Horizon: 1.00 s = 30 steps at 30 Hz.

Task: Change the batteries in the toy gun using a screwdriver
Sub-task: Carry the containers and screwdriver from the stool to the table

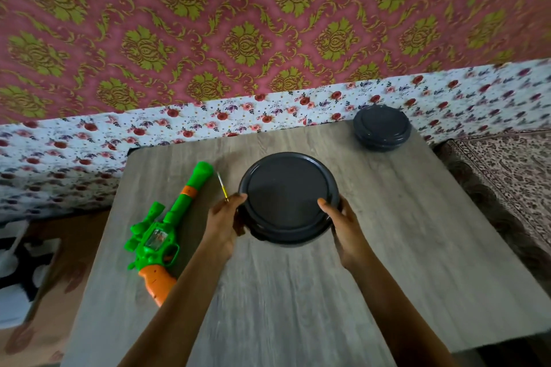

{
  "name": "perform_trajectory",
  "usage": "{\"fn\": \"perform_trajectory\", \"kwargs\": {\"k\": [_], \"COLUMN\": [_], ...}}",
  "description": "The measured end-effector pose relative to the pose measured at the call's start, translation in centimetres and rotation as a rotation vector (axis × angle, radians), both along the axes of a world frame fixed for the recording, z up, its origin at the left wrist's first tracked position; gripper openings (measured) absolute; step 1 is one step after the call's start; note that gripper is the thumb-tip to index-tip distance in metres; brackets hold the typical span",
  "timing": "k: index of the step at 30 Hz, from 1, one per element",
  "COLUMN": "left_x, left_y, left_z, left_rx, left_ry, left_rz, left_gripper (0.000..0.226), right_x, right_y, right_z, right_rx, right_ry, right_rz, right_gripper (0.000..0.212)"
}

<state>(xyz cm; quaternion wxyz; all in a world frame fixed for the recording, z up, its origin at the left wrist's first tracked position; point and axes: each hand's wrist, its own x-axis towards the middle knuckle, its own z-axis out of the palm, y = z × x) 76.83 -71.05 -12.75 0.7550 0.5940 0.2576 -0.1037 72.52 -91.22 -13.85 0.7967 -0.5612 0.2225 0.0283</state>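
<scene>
Both our grips close on the dark lidded container (287, 197) at mid-surface. The left grip (222, 223) wraps its left side with the thumb on the lid's rim, and the right grip (347, 229) curls round its right side with the thumb over the rim. The toy gun (167, 229) lies flat on the surface (298, 292), just left of the left grip and apart from it. Its long axis runs diagonally, with the green muzzle pointing away from us and to the right and the orange handle toward us by the left forearm. The screwdriver (222, 185) lies between gun and container with its shaft pointing away. Its near end meets the left grip, and we cannot tell whether they touch. A second container (381, 126) sits at the far right corner.
</scene>
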Motion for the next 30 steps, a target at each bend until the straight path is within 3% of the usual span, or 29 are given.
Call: {"fn": "perform_trajectory", "kwargs": {"k": [7,14,19,22,25,30], "left_x": [5.8,14.9,19.8,21.1,20.0,18.6], "left_y": [-4.7,-8.9,-10.5,-11.0,-10.8,-9.8], "left_z": [-2.6,-6.5,-8.5,-9.1,-9.8,-10.4], "left_rx": [0.063,0.118,0.130,0.102,0.097,0.111], "left_ry": [-0.008,-0.071,-0.073,-0.092,-0.115,-0.105], "left_rz": [-0.039,-0.079,-0.090,-0.086,-0.077,0.015], "left_gripper": [0.021,0.023,0.022,0.021,0.023,0.018], "right_x": [5.9,14.9,19.4,20.8,19.7,18.1], "right_y": [-4.2,-8.0,-9.5,-10.1,-9.7,-9.3], "right_z": [-3.4,-7.5,-9.8,-10.4,-10.9,-10.7], "right_rx": [-0.080,-0.132,-0.151,-0.117,-0.082,-0.202], "right_ry": [-0.020,-0.099,-0.099,-0.033,-0.033,0.003], "right_rz": [-0.022,-0.088,-0.088,-0.090,-0.082,-0.172], "right_gripper": [0.062,0.049,0.054,0.061,0.054,0.069]}}
